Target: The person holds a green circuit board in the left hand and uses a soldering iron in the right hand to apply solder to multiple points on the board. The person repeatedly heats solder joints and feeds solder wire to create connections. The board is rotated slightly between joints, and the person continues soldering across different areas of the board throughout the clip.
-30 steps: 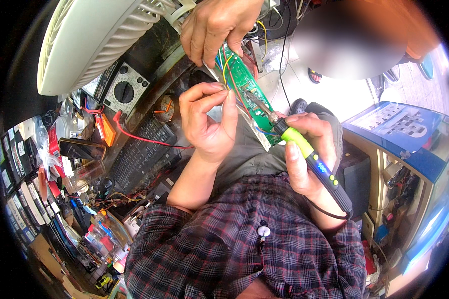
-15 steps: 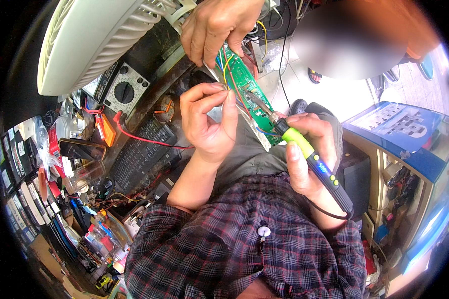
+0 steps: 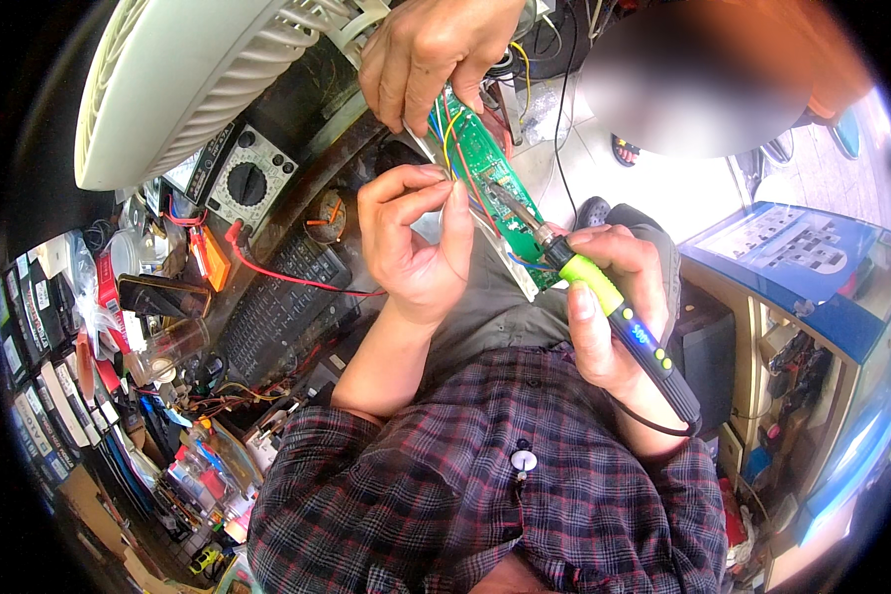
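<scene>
My right hand (image 3: 619,287) grips a soldering iron (image 3: 619,312), black and lime green with a small lit display. Its metal tip points up-left and lies over the long green circuit board (image 3: 485,158); whether it touches cannot be told. My left hand (image 3: 416,233) is closed in a pinch at the board's left edge, on a thin wire whose held end the fingertips hide. Yellow, red and blue wires (image 3: 448,139) run along the board, which rests in a pale strip-like casing (image 3: 517,275). Another person's hand (image 3: 436,59) holds the board's far end from above.
At upper left stands a large white fan (image 3: 188,89). Below it lie a multimeter (image 3: 247,183) with a red lead, a black keyboard (image 3: 277,312) and a phone (image 3: 163,295). Boxes and small parts crowd the left. A blue-topped glass cabinet (image 3: 802,262) stands right; another person is at upper right.
Almost nothing differs. The iron's tip and both hands keep nearly the same place over the board.
</scene>
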The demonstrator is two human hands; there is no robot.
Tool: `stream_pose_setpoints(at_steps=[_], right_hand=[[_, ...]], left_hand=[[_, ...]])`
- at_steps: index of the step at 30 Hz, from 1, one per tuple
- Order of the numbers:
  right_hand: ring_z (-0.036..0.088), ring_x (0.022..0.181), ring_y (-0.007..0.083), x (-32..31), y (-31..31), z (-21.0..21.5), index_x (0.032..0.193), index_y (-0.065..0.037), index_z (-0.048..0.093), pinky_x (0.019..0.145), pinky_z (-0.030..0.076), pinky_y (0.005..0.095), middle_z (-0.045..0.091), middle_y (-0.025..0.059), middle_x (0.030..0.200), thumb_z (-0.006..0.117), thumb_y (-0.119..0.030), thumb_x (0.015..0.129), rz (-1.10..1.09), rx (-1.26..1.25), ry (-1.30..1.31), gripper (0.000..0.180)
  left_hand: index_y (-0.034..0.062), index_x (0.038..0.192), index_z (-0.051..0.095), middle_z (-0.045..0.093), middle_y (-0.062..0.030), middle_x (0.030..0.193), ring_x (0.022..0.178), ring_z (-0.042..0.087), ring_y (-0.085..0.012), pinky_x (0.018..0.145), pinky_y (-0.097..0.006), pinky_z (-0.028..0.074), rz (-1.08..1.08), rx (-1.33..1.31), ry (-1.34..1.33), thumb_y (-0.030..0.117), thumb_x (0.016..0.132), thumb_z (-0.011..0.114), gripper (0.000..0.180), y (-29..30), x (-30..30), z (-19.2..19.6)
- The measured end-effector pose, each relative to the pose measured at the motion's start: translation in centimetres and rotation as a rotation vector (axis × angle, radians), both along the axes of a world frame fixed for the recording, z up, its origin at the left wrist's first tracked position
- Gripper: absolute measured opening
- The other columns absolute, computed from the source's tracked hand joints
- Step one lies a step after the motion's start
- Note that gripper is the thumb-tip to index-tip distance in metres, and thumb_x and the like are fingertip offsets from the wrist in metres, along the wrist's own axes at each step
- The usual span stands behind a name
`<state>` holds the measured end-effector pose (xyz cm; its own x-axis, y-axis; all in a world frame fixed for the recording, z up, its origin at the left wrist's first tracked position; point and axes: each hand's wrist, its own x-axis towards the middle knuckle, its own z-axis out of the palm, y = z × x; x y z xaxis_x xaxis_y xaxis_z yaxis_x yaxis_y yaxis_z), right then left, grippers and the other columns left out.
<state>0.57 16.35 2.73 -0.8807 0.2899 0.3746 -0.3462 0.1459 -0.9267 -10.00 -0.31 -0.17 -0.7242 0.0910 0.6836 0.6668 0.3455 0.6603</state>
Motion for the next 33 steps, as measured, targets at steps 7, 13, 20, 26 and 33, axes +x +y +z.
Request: stream_pose_setpoints(at_steps=[7, 13, 20, 26, 33], right_hand=[[0.069, 0.081, 0.0241, 0.1, 0.2, 0.0, 0.119, 0.004, 0.057, 0.075, 0.054, 0.0326, 0.07, 0.0191, 0.098, 0.071, -0.013, 0.094, -0.006, 0.005, -0.004, 0.034], [0.069, 0.08, 0.024, 0.1, 0.1, -0.3, 0.119, 0.004, 0.057, 0.074, 0.054, 0.0326, 0.07, 0.0185, 0.098, 0.07, -0.013, 0.093, -0.015, 0.005, 0.015, 0.034], [0.068, 0.087, 0.0263, 0.6, 0.1, -0.1, 0.12, 0.005, 0.055, 0.086, 0.056, 0.038, 0.068, 0.0203, 0.101, 0.068, -0.013, 0.094, 0.001, -0.076, 0.007, 0.033], [0.062, 0.093, 0.0293, 1.8, 1.4, -0.8, 0.128, 0.002, 0.046, 0.101, 0.052, 0.0602, 0.058, 0.0189, 0.102, 0.067, -0.02, 0.096, -0.018, -0.122, 0.23, 0.044], [0.065, 0.086, 0.0277, 3.6, 2.1, -0.9, 0.132, -0.005, 0.045, 0.096, 0.055, 0.0615, 0.055, 0.0147, 0.099, 0.067, -0.03, 0.099, -0.11, 0.11, 0.205, 0.046]], left_hand=[[-0.0004, 0.106, 0.062, 0.056, -0.0129, 0.116, 0.103, 0.065, -0.0201, 0.093, -0.033, 0.055, -0.062, -0.035, -0.066, -0.008, 0.094, 0.069, 0.016, -0.4, 0.4, -0.1], [0.0002, 0.108, 0.061, 0.055, -0.0125, 0.116, 0.103, 0.065, -0.0204, 0.092, -0.033, 0.055, -0.072, -0.041, -0.064, -0.007, 0.095, 0.067, 0.016, -0.5, 0.4, -0.1], [0.0002, 0.108, 0.06, 0.055, -0.0126, 0.117, 0.103, 0.066, -0.0209, 0.092, -0.033, 0.055, -0.072, -0.044, -0.064, -0.007, 0.096, 0.067, 0.016, -0.5, 0.4, -0.1], [0.0003, 0.108, 0.06, 0.055, -0.0126, 0.117, 0.105, 0.065, -0.0217, 0.094, -0.034, 0.054, -0.071, -0.026, -0.055, -0.007, 0.096, 0.067, 0.016, -0.7, 0.3, 0.1], [-0.0002, 0.107, 0.063, 0.055, -0.0127, 0.114, 0.105, 0.065, -0.0244, 0.094, -0.036, 0.054, -0.099, 0.007, -0.079, -0.008, 0.094, 0.068, 0.016, -1.8, 1.2, 0.3]])
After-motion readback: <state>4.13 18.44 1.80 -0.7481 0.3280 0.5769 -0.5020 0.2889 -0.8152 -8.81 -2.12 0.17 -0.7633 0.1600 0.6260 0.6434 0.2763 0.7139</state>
